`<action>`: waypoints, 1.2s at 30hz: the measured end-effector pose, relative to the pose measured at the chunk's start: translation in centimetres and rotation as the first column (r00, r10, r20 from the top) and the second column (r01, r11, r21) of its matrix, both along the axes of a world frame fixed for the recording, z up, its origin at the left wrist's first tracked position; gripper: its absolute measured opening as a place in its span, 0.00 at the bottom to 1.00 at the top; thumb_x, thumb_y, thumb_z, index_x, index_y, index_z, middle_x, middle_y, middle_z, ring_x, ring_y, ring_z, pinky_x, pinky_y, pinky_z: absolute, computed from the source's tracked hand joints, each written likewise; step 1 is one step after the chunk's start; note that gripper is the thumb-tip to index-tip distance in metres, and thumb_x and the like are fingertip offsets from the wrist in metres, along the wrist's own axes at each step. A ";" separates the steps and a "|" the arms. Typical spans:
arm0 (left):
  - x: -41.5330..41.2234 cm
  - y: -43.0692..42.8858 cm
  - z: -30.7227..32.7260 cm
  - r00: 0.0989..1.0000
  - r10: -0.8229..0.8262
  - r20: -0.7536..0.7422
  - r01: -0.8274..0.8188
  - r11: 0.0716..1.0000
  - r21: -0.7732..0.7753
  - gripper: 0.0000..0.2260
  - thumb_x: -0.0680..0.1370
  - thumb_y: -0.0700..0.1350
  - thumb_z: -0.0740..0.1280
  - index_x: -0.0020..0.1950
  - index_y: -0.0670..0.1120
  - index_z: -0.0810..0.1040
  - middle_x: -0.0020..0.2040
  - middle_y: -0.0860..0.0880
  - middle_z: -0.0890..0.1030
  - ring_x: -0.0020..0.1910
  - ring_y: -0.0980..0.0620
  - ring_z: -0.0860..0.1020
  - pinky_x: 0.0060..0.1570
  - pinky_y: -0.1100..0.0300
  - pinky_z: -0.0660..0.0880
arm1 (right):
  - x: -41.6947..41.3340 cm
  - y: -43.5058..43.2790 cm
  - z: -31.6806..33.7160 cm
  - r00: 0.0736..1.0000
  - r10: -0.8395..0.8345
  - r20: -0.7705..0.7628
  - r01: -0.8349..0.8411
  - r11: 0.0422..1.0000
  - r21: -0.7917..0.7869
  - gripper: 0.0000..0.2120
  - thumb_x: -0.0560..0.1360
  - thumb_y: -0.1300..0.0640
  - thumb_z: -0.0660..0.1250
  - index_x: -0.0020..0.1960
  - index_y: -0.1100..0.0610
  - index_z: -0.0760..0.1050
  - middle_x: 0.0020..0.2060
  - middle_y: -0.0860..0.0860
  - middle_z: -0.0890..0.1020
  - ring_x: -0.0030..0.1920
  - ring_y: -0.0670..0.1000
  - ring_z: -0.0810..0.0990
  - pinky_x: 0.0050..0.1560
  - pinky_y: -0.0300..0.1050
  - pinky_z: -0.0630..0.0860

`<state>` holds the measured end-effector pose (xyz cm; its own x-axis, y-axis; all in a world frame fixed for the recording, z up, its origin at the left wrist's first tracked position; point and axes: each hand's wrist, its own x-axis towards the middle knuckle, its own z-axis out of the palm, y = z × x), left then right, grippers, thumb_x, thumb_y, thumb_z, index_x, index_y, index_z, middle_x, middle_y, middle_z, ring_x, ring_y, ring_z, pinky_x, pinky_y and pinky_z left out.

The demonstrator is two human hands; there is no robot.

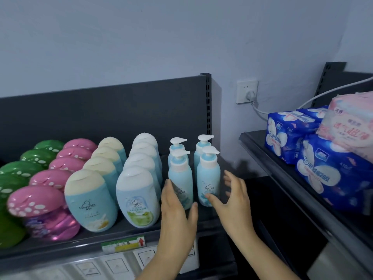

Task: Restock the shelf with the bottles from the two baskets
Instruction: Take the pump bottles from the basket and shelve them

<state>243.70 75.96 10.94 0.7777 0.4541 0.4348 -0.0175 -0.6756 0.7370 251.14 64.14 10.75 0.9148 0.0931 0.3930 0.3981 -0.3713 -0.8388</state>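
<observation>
faced a pale grey-blue wall (pixel 141 37) with a white socket (pixel 247 90), a white cable (pixel 260 112) running off it to the right and lost behind the packs. looked down on a dark shelf (pixel 101 110) stocked in rows running front to back: green bottles (pixel 30 156) at far left, blurred and cut off by the frame edge; pink bottles (pixel 40 205) next; then cream-capped bottles (pixel 88 201) and white-capped bottles (pixel 137 197), labels readable only on the front one of each row, the rest hidden but for caps.

found four pump bottles (pixel 208 174) standing upright at the right end of the shelf, two in front and two behind, the back pair seen only from the shoulder up.

held both hands low at the front pair, neither closed round anything. left hand (pixel 177 215) with fingers straight, laid across the lower part of the front left bottle and covering part of its label; could not tell through the blur whether truly touching. right hand (pixel 234 201) spread, thumb tip at the foot of the front right bottle, fingers apart on that bottle's right.

made out a green and yellow price label (pixel 123 244) on the shelf's front edge, print unreadable. further right, a second shelf (pixel 254 138) carrying blue packs (pixel 333 178) with a pink pack (pixel 349 122) on top, cut by the frame.
</observation>
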 end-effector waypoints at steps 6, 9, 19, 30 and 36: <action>-5.1 0.7 0.1 0.984 -0.111 0.138 0.074 0.966 0.246 0.30 0.73 0.43 0.69 0.72 0.45 0.61 0.68 0.46 0.67 0.68 0.53 0.65 0.70 0.70 0.55 | -5.0 1.3 1.1 0.960 -0.096 0.261 0.084 0.995 0.055 0.17 0.73 0.54 0.69 0.60 0.53 0.72 0.52 0.43 0.71 0.54 0.48 0.75 0.55 0.47 0.75; -8.6 3.6 1.1 0.969 -0.120 0.215 0.021 0.909 0.416 0.17 0.75 0.50 0.63 0.63 0.49 0.71 0.56 0.52 0.72 0.55 0.55 0.72 0.58 0.65 0.69 | -7.8 4.1 1.8 0.939 -0.027 0.344 0.009 0.999 0.053 0.15 0.73 0.49 0.63 0.58 0.53 0.74 0.50 0.41 0.71 0.52 0.47 0.75 0.53 0.45 0.76; -32.2 25.5 0.9 0.895 0.441 0.068 -0.387 0.691 0.611 0.14 0.76 0.54 0.58 0.49 0.48 0.78 0.46 0.51 0.74 0.44 0.51 0.74 0.43 0.60 0.71 | -22.5 23.4 1.3 0.814 0.507 0.285 -0.439 0.857 -0.272 0.12 0.76 0.53 0.63 0.59 0.50 0.72 0.51 0.43 0.70 0.53 0.43 0.71 0.55 0.34 0.67; -62.7 38.9 -0.9 0.379 0.925 0.019 -0.663 0.257 0.703 0.15 0.74 0.52 0.58 0.44 0.44 0.79 0.43 0.47 0.75 0.39 0.44 0.73 0.34 0.52 0.72 | -40.6 44.1 -0.9 0.452 0.883 0.126 -0.780 0.460 -0.424 0.12 0.75 0.58 0.67 0.58 0.54 0.75 0.51 0.43 0.70 0.53 0.41 0.68 0.53 0.31 0.61; -72.2 40.0 -3.3 0.164 0.981 -0.102 -0.713 0.189 0.676 0.15 0.74 0.53 0.57 0.44 0.44 0.79 0.44 0.47 0.74 0.39 0.45 0.73 0.32 0.51 0.72 | -48.5 51.8 -2.9 0.229 0.972 0.044 -0.856 0.223 -0.467 0.13 0.76 0.55 0.66 0.60 0.52 0.74 0.52 0.42 0.71 0.56 0.43 0.71 0.54 0.34 0.64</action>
